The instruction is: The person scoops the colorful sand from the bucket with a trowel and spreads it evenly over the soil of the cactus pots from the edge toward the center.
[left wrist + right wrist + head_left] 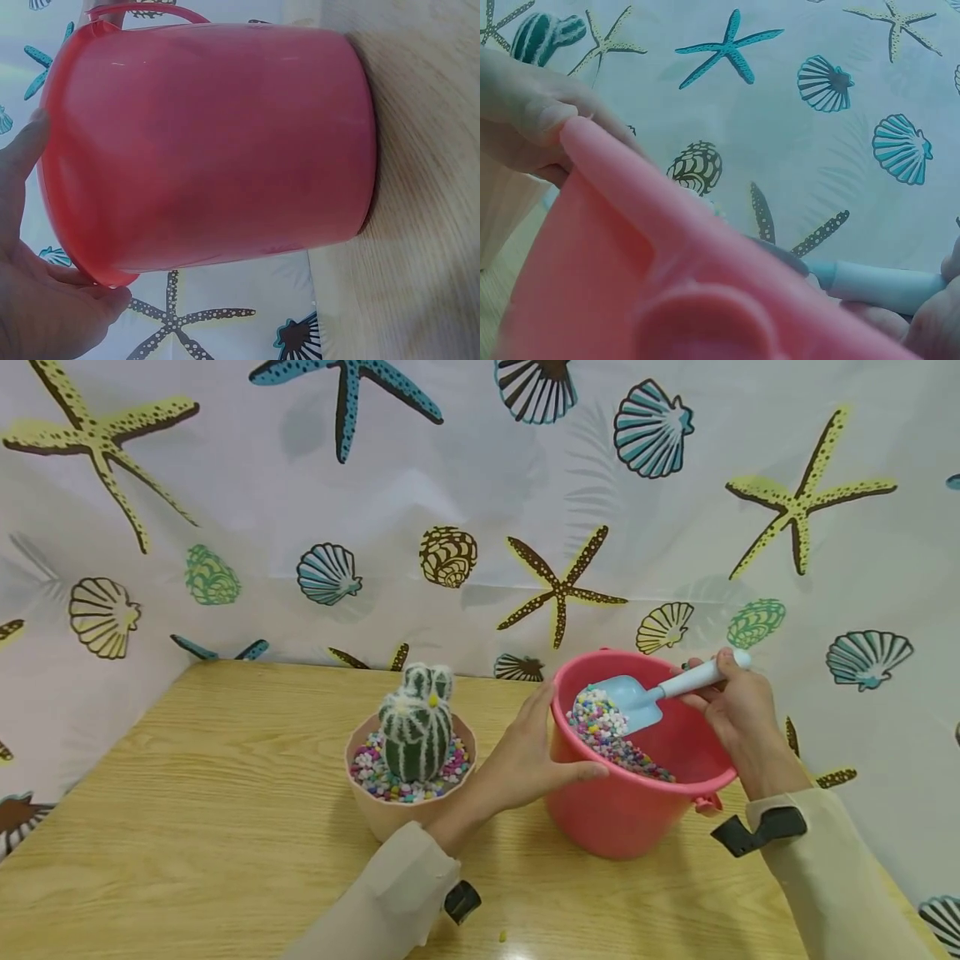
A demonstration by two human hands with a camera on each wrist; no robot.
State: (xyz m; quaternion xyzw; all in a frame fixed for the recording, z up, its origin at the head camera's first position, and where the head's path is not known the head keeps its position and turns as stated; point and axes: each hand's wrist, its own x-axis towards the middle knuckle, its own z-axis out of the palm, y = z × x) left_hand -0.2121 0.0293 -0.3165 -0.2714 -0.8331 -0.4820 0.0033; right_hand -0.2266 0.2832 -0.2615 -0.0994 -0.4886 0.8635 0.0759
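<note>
A pink-red bucket stands upright on the table, with small multicoloured pebbles in its lower part. My left hand holds the bucket's rim on the near left side, thumb along the front and fingers round the left. In my right hand is the white handle of a light-blue toy shovel. Its blade lies inside the bucket's mouth, tilted down to the left, with pebbles on and around its tip. The right wrist view shows the shovel handle, while the bucket wall hides most of the blade.
Left of the bucket, a peach pot holds a green-and-white knitted cactus among coloured pebbles. My left forearm crosses in front of the pot. A patterned cloth hangs behind the wooden table. One small yellow piece lies near the front.
</note>
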